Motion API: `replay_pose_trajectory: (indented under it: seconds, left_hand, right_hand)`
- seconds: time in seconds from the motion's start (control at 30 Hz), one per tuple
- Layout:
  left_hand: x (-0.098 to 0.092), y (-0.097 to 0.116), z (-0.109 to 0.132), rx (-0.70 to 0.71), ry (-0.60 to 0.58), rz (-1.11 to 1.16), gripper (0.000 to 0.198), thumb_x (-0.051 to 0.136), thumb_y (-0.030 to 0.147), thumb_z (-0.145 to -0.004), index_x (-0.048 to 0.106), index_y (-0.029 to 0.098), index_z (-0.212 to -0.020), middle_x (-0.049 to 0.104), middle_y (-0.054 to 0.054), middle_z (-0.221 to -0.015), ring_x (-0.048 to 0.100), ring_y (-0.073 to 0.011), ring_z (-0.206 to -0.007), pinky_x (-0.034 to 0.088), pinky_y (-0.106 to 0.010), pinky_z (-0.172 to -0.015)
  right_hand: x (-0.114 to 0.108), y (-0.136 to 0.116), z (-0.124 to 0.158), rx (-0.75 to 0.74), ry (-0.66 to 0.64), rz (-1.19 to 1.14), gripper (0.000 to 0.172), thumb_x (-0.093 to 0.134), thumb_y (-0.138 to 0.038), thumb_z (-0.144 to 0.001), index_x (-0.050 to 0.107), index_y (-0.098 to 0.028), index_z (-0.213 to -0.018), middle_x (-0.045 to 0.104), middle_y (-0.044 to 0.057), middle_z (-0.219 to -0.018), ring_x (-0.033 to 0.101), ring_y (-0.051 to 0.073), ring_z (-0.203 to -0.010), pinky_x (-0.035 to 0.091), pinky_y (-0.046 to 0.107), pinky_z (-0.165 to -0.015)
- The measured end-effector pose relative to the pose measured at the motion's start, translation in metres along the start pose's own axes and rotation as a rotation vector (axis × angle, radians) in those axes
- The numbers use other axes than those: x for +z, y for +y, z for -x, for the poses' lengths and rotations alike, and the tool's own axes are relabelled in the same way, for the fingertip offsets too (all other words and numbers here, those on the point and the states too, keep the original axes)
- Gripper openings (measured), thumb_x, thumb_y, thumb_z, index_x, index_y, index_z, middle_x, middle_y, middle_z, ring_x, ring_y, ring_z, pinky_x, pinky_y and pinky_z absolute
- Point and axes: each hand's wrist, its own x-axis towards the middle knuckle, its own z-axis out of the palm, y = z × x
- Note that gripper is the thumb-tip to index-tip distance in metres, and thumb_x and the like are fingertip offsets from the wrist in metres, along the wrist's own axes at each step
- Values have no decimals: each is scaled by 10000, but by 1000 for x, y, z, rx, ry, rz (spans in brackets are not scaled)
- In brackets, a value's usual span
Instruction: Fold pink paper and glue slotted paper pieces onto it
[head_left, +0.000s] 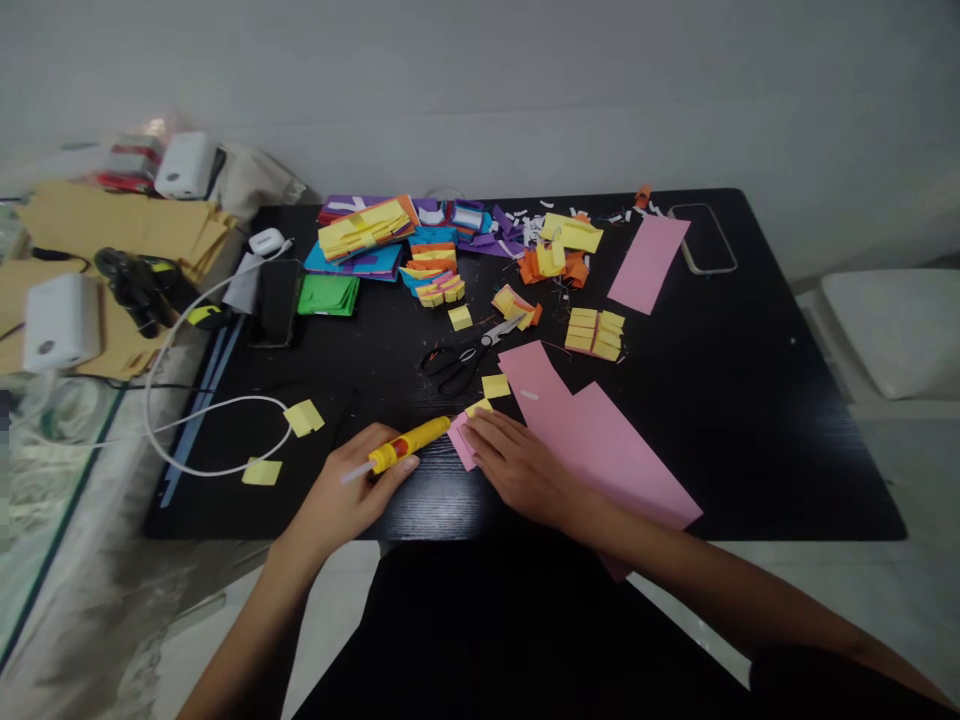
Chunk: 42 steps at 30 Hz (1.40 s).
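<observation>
My left hand (360,480) is closed around a yellow glue gun (412,443), with a clear glue stick (358,472) poking out of its back end. The nozzle points right and meets a small pink paper piece (460,445). On that piece are the closed fingers of my right hand (517,465), which hold it near the table; the thumb is hidden. A yellow paper piece (478,408) lies right at the fingertips, and another yellow slip (495,386) is just beyond. Larger pink sheets (600,430) extend under and beside my right forearm.
Black-handled scissors (459,363) lie on the black table (765,420). Behind them are folded yellow stacks (595,333), colored paper bundles (367,230) and scraps. A phone (276,303) and a white cable (217,402) are at left, a phone-shaped frame (703,240) at back right.
</observation>
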Motion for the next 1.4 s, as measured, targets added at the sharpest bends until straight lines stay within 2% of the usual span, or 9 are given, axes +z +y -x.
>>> replay_pose_trajectory:
  seconds: [0.13,0.5,0.63,1.07,1.23,1.4]
  left_hand:
    - [8,-4,-3,-16,-3,-13,291,603,338,-1061,592,220,-795,582,20,-761,586,-126,-641,463,-259,-597]
    - [17,-9,-7,-70,3,-5,286,618,368,-1069,568,221,-829,581,23,-786,544,-110,-601,424,-257,-563]
    - [19,-9,-6,-72,2,-9,292,616,376,-1068,568,219,-827,585,23,-788,550,-110,-602,426,-258,-566]
    - [11,-11,5,-113,5,-30,350,611,411,-1066,574,213,-780,566,22,-764,556,-111,-591,438,-260,-577]
    - [7,-12,11,-125,-6,-44,324,611,416,-1068,596,217,-813,579,25,-775,574,-115,-604,456,-255,-594]
    - [5,-12,12,-104,4,-44,346,611,414,-1068,587,216,-785,586,22,-774,578,-115,-599,468,-254,-601]
  right_hand:
    - [4,2,0,-34,42,25,446,430,-53,-1086,571,57,-1494,655,275,-1478,581,372,-1468,507,554,-1266]
    - [8,2,1,6,77,-17,444,434,-81,-1107,557,-26,-1529,661,268,-1440,595,360,-1449,564,587,-1202]
    - [8,2,0,-10,107,13,405,455,-82,-1105,593,18,-1472,672,284,-1405,622,366,-1410,579,565,-1188]
    - [11,5,4,8,89,-23,408,446,-122,-1110,595,-46,-1483,636,277,-1463,586,366,-1450,572,584,-1182]
    - [10,4,2,-1,96,-17,400,467,-138,-1111,609,-5,-1460,632,305,-1458,593,384,-1441,578,586,-1174]
    - [9,4,2,16,88,-27,406,447,-156,-1122,621,-14,-1461,635,300,-1462,594,386,-1441,582,583,-1169]
